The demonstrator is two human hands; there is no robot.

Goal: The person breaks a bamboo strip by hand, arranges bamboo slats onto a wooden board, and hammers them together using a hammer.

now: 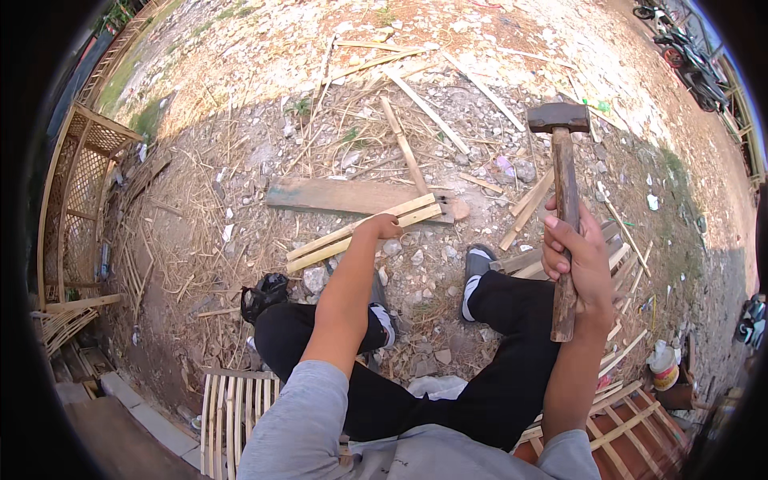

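Observation:
In my right hand (582, 248) is a sledgehammer (565, 164) with a dark metal head and a worn wooden handle. I grip it midway down the handle, its head up and away from me. My left hand (388, 226) closes on a pair of pale wooden slats (328, 244) near their right end; its fingertips are partly hidden. That end of the slats lies over a thick, weathered plank (340, 194) on the ground. Several dark nail-like bits (444, 200) show at the plank's right end. Another strip of wood (404, 144) rests against the plank's far side.
Loose wooden strips (428, 112) lie scattered over stony ground beyond the plank. A black plastic bag (264, 294) sits beside my left knee. Slatted wooden pieces (232, 416) stand at lower left and lower right (624, 428). A tub (663, 368) is at right; motorcycles (692, 68) stand far right.

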